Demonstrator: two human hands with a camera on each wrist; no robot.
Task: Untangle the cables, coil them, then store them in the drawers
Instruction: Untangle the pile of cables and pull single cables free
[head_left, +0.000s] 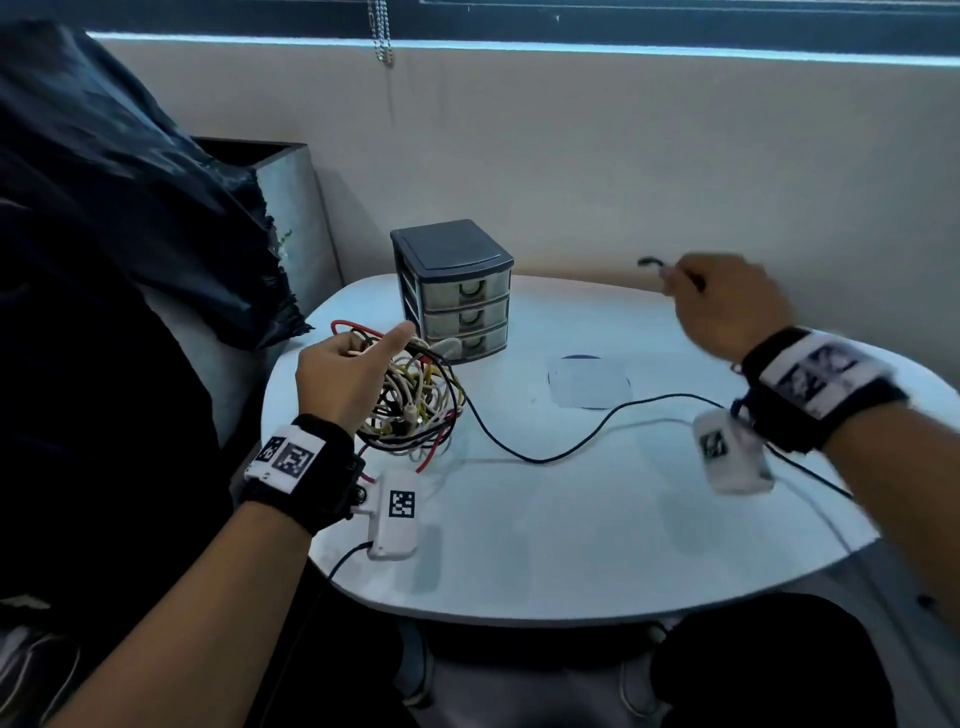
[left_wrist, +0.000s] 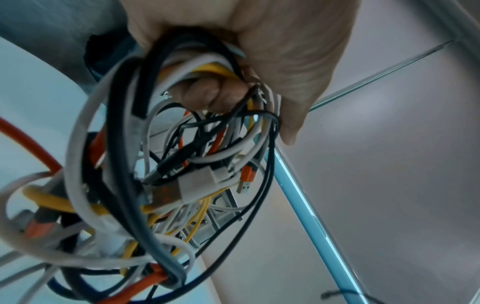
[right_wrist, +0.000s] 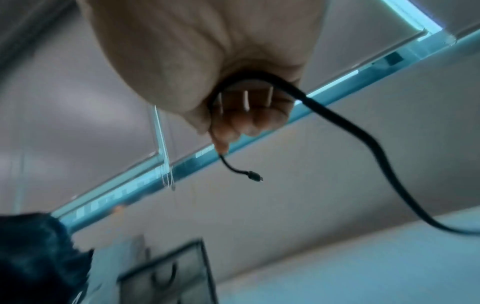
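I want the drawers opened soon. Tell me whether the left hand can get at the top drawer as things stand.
Probably not yet: the drawer unit is close, but the left hand grips the cable tangle, which hangs between them.

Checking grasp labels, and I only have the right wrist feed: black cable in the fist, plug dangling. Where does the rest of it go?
Observer: The black cable sags across the table and runs into the tangle.
Operator: Is the tangle lying loose?
Observer: No. The left hand grips its top, and the left wrist view shows fingers curled round several strands.
Operator: My view of the drawers is blurred. Any open?
Observer: All three drawers look shut in the head view.
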